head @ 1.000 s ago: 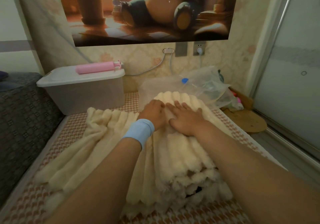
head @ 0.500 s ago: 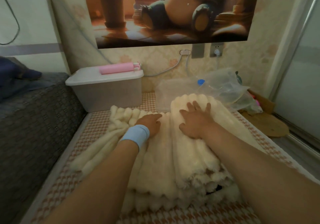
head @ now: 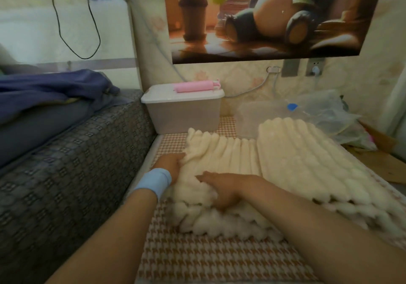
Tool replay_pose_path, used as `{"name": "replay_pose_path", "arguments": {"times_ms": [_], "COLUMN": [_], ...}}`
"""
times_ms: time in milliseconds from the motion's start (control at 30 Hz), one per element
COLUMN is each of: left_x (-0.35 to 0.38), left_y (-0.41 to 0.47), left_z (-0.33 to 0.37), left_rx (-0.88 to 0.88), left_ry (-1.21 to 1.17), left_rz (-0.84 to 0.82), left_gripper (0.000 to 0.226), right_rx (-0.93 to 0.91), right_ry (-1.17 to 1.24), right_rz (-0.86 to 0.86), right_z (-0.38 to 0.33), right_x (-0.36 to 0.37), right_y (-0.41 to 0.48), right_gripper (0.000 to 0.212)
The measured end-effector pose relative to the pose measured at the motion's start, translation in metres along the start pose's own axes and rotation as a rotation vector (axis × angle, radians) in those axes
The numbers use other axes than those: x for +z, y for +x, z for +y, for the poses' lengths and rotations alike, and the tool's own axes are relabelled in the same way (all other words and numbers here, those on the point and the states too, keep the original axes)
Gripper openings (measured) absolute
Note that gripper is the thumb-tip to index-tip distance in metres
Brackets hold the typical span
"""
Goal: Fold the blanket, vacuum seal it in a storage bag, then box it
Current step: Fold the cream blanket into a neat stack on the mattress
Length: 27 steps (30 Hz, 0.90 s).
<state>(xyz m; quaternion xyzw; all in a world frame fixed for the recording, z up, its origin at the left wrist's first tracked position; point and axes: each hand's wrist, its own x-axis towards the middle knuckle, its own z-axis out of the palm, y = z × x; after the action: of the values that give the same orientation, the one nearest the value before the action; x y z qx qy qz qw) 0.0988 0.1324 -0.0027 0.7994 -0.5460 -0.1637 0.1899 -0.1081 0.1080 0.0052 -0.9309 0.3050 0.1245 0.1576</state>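
Note:
A cream ribbed blanket (head: 303, 165) lies on the houndstooth mat (head: 211, 259), folded thick on the right with a thinner flap (head: 222, 149) spread to the left. My left hand (head: 170, 165), with a blue wristband, grips the flap's left edge, its fingertips hidden in the pile. My right hand (head: 219, 190) lies flat on the flap's near part, fingers pointing left. Behind the blanket lies a clear storage bag (head: 312, 114) with a blue valve (head: 292, 107). A translucent lidded box (head: 183, 114) stands at the back, with a pink pump (head: 194, 85) on its lid.
A grey patterned sofa (head: 66, 169) borders the mat on the left, with dark blue bedding (head: 52, 92) on it. Cables hang from wall sockets (head: 315, 69) behind the bag. Cardboard and a wooden board (head: 382, 162) lie at the right edge.
Both hands have moved left off the thick folded part onto the thin flap. My left hand has reached the flap's left edge. The view has swung left and the sofa shows more.

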Motion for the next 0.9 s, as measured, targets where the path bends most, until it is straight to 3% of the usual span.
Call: {"name": "replay_pose_path", "arguments": {"times_ms": [67,133,200,267,333,400,500,567,667,733,800,900], "left_x": [-0.015,-0.024,-0.032,-0.036,-0.040,-0.040,-0.027,-0.012,0.014,0.030,0.043,0.051], "left_y": [-0.005,-0.018,-0.038,-0.049,-0.041,-0.025,0.000,0.014,0.046,0.065,0.082,0.096], "left_z": [-0.003,0.001,0.007,0.012,0.021,0.033,0.052,0.062,0.059,0.038,0.011,-0.014], "left_rx": [0.037,0.024,-0.133,-0.321,-0.266,-0.143,0.053,0.205,0.296,0.200,0.028,-0.116], "left_ry": [0.006,0.137,0.190,0.083,0.226,0.407,0.331,0.312,0.433,0.463,0.338,0.241], "left_rz": [0.013,-0.195,-0.516,-0.705,-0.596,-0.284,0.050,0.056,-0.008,-0.070,-0.190,-0.273], "left_gripper": [0.043,0.046,0.051,0.056,0.056,0.047,0.035,0.039,0.051,0.062,0.073,0.085], "right_rx": [-0.024,-0.029,-0.005,0.024,0.017,0.024,0.130,0.228,0.370,0.454,0.492,0.495], "right_ry": [0.019,0.016,0.023,0.115,0.319,0.433,0.250,0.072,0.101,0.147,0.156,0.125], "right_rz": [0.138,0.187,0.019,-0.140,-0.049,0.153,0.405,0.425,0.330,0.226,0.119,0.047], "right_z": [-0.008,-0.011,-0.013,-0.013,-0.009,-0.002,0.013,0.024,0.040,0.052,0.064,0.072], "right_x": [-0.014,-0.023,-0.024,-0.021,-0.024,-0.030,-0.031,-0.029,-0.028,-0.025,-0.016,-0.002], "right_y": [-0.010,-0.019,-0.026,-0.029,-0.024,-0.011,0.013,0.029,0.052,0.064,0.076,0.093], "right_gripper": [0.063,0.041,0.039,0.048,0.046,0.039,0.038,0.048,0.070,0.088,0.101,0.105]}}
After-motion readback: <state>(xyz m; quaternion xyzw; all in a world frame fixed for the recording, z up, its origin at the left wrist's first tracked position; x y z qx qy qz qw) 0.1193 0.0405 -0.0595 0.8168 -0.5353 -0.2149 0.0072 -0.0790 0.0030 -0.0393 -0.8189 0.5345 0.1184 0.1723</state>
